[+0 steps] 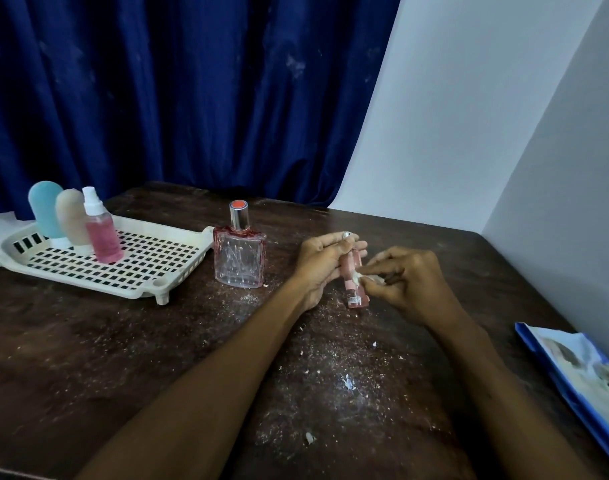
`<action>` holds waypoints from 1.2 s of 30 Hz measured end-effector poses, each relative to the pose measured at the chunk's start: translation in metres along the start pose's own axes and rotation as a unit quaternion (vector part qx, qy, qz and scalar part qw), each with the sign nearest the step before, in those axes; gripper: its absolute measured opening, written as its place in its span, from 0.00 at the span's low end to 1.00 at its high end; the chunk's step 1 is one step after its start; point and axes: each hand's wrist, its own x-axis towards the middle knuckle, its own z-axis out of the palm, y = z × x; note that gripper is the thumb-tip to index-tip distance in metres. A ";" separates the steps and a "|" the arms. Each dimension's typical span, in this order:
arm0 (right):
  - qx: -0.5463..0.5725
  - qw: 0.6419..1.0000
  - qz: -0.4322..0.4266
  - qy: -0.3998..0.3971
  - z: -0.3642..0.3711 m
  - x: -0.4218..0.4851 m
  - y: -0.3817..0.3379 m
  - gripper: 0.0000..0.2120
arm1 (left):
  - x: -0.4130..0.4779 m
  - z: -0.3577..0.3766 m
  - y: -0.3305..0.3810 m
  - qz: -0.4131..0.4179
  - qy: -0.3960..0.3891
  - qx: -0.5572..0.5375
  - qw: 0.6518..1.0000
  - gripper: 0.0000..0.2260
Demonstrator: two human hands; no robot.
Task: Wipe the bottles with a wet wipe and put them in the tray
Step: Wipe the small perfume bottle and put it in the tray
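Head view: we see a slim pink vial (pixel 353 279) with a barcode sticker, right of the tray (pixel 164 265), above the tabletop (pixel 157 341). Left hand (pixel 318 263) fingers clamp it; right hand (pixel 405 284) fingers pinch a white wipe (pixel 360 278) against it. Tray holds a blue bottle (pixel 46 213), a beige bottle (pixel 71 218) and a pink sprayer (pixel 102 233), upright. A perfume bottle (pixel 239 256) stands just beside the tray.

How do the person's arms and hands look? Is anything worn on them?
Both forearms are bare all the way to the bottom edge of the picture: no sleeves, watch or bracelet show. The left hand wears a silver-coloured ring on one finger. The right hand shows no ring or glove.
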 end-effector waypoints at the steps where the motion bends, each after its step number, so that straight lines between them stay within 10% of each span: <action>1: 0.007 1.000 0.000 -0.018 -0.002 -0.001 0.001 0.12 | 0.000 0.000 -0.001 0.000 0.004 -0.001 1.000 0.14; 15: -0.044 0.996 -0.011 0.081 0.003 0.001 -0.005 0.09 | -0.001 0.004 0.000 0.006 0.018 -0.021 1.000 0.12; 25: -0.002 0.992 0.008 -0.124 0.006 -0.001 0.002 0.06 | 0.007 0.004 -0.007 -0.004 0.152 -0.013 0.988 0.11; 36: -0.051 0.998 0.033 0.001 -0.005 -0.002 0.004 0.06 | 0.005 0.002 -0.005 -0.014 0.077 -0.024 0.997 0.09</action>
